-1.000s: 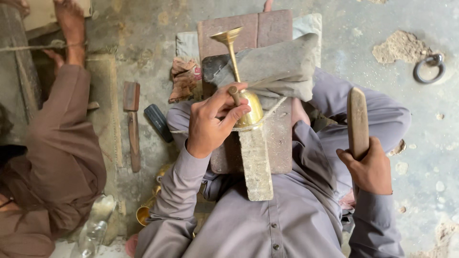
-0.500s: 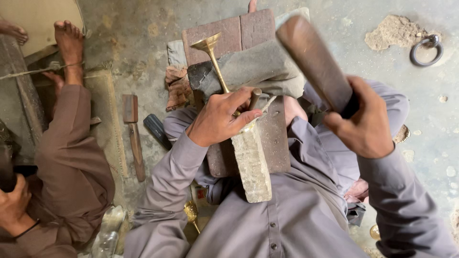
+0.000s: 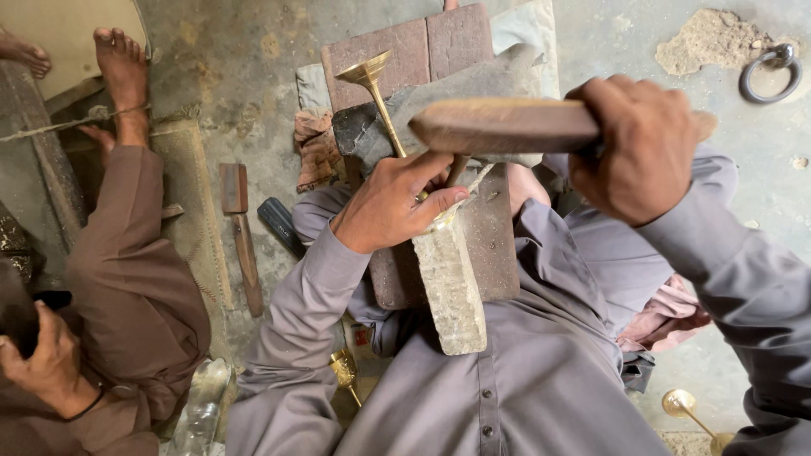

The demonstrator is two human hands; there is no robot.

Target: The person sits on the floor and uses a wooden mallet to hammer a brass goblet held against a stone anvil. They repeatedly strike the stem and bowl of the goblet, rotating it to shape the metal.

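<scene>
At the upper right of the frame, a metal ring (image 3: 770, 71) lies on the floor beside a patch of sand (image 3: 708, 38). At the left sits another person in brown clothes (image 3: 127, 279), bare feet (image 3: 118, 63) toward the top. A hammer (image 3: 240, 232) lies nearby. A small brass goblet (image 3: 686, 409) lies at the lower right.

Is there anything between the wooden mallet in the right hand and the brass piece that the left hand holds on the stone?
Nothing visible stands between them. The right hand holds the wooden mallet just above the brass piece; only the left hand, gripping it, lies close below the mallet.
</scene>
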